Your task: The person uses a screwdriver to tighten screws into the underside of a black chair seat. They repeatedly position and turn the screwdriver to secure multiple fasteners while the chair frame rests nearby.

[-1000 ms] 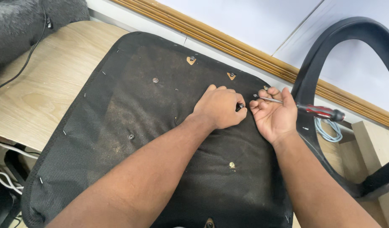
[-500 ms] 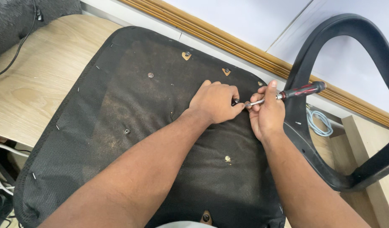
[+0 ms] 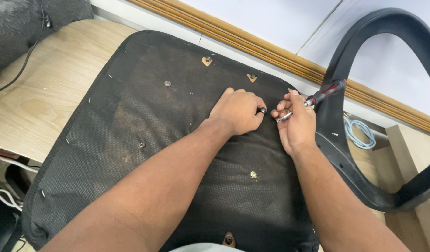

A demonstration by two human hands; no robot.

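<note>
step: driving or loosening a small screw (image 3: 262, 110) on the underside of an upturned chair seat (image 3: 145, 126); judged from the tool meeting the screw, mid-turn stage.
left hand: left hand (image 3: 237, 111) lies knuckles up on the seat, fingers curled together and pinched on the screw head at its right edge, steadying it.
right hand: right hand (image 3: 296, 123) sits just right of the screw, fingers clamped round the shaft of a screwdriver (image 3: 313, 99).
screwdriver: metal tip points left toward the screw, almost touching it; red and black handle sticks up and right, close to the armrest (image 3: 345, 88). Whether the tip is seated in the head cannot be told, fingers cover it.
screw place: near the seat's far right edge, well right of the seat's middle.
next move calls for: tip kept straight in the head, steady push, left fingers clear of the tip; a slip would likely jab the fabric or a finger.
edges: far rim of the seat runs just beyond the screw; wooden wall trim (image 3: 271, 51) behind that. The black curved armrest is right of the seat, crowding the handle, so little swing room on that side.
open room: plenty over the seat left of and nearer than the screw; other screws (image 3: 167, 83) dot it, well apart. Wooden table (image 3: 42, 98) shows left of the seat.
clutter: coiled cable (image 3: 360, 133) right of the seat, beyond the armrest, out of the way.
</note>
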